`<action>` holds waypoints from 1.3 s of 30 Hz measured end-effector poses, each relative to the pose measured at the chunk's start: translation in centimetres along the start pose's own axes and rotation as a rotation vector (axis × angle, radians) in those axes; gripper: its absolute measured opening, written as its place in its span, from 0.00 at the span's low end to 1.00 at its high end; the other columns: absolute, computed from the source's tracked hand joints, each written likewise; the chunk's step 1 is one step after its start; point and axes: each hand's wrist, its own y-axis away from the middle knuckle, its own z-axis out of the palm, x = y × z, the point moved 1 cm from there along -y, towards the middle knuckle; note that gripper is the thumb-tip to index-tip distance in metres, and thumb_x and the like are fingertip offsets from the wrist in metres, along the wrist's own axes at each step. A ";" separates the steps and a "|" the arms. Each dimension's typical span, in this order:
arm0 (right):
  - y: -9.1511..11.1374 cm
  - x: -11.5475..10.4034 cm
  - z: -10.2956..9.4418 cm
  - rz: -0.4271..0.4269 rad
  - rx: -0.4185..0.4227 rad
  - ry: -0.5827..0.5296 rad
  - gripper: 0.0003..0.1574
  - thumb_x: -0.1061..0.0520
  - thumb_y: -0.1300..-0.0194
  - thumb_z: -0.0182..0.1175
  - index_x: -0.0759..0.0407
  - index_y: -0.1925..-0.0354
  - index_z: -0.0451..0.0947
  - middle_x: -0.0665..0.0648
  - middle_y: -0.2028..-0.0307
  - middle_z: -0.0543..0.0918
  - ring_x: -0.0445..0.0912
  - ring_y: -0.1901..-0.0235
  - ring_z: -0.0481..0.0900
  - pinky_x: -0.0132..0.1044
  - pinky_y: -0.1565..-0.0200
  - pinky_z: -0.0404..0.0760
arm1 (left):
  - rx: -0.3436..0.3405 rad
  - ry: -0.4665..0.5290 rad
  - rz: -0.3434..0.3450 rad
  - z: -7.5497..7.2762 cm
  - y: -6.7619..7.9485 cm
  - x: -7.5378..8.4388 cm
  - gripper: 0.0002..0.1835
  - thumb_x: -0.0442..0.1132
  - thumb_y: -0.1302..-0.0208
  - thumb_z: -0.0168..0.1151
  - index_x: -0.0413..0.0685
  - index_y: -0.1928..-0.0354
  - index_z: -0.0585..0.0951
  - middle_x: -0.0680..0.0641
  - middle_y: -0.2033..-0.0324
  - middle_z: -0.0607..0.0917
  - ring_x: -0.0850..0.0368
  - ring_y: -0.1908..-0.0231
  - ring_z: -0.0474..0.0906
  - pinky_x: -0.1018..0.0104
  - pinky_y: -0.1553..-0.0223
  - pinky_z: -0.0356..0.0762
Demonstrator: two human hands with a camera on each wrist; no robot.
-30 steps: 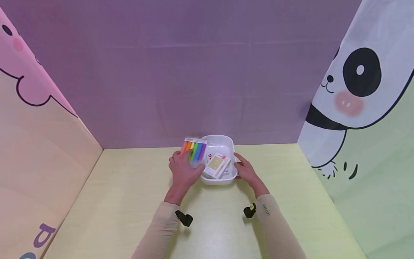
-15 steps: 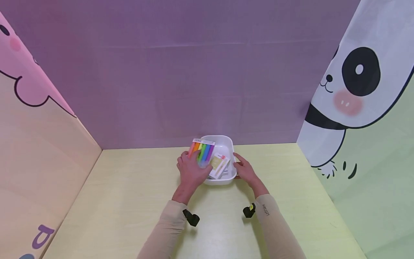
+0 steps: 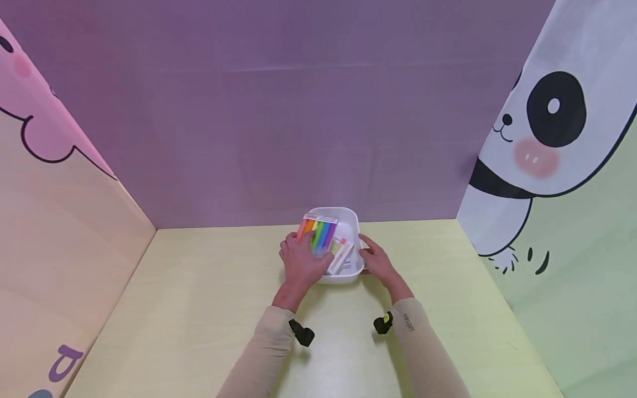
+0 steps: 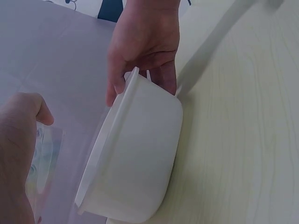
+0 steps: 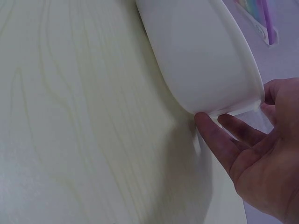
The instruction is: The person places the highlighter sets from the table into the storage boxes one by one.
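A clear pack of rainbow-coloured markers (image 3: 323, 235) is held in my left hand (image 3: 302, 264), above the left part of a white plastic tub (image 3: 351, 226). Fingers lie along the pack's left side and top, with the thumb at its near end. My right hand (image 3: 379, 264) grips the tub's right side; in the right wrist view its thumb is at the rim and fingertips touch the wall low down. Inside the tub lies a white box (image 3: 342, 258) with a yellowish panel, partly covered by the pack. The tub's left wall is hidden behind my left hand in the head view.
The tub stands at the back of a pale wood-grain table (image 3: 209, 309), close to a purple backdrop (image 3: 298, 121). Printed side panels rise at left and right, one with a panda (image 3: 547, 121). Black wrist cameras sit on both sleeves.
My left hand has carried the marker pack to the right, from the tub's left edge to over its inside, covering more of the white box. The right hand and the tub stay put.
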 end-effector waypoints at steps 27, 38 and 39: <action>-1.8 2.5 0.5 -0.024 0.035 0.021 0.31 0.58 0.25 0.47 0.49 0.26 0.58 0.73 0.42 0.72 0.59 0.55 0.81 0.49 0.65 0.83 | -0.088 -0.080 0.127 0.7 0.4 0.4 0.57 0.73 0.54 0.62 0.58 0.25 0.54 0.35 0.28 0.49 0.29 0.31 0.42 0.32 0.37 0.46; -1.5 2.4 0.3 -0.012 0.057 0.006 0.32 0.58 0.25 0.47 0.48 0.26 0.58 0.72 0.43 0.73 0.58 0.56 0.81 0.48 0.65 0.84 | -0.108 -0.125 0.165 0.6 0.3 -0.5 0.51 0.73 0.48 0.57 0.57 0.26 0.59 0.36 0.28 0.51 0.28 0.31 0.43 0.32 0.37 0.45; -1.5 2.5 0.3 -0.011 0.059 0.008 0.32 0.58 0.25 0.47 0.48 0.26 0.58 0.71 0.42 0.73 0.58 0.56 0.81 0.48 0.65 0.84 | -0.113 -0.130 0.166 0.5 0.4 -0.6 0.50 0.73 0.48 0.56 0.58 0.26 0.59 0.35 0.28 0.51 0.28 0.31 0.43 0.32 0.37 0.45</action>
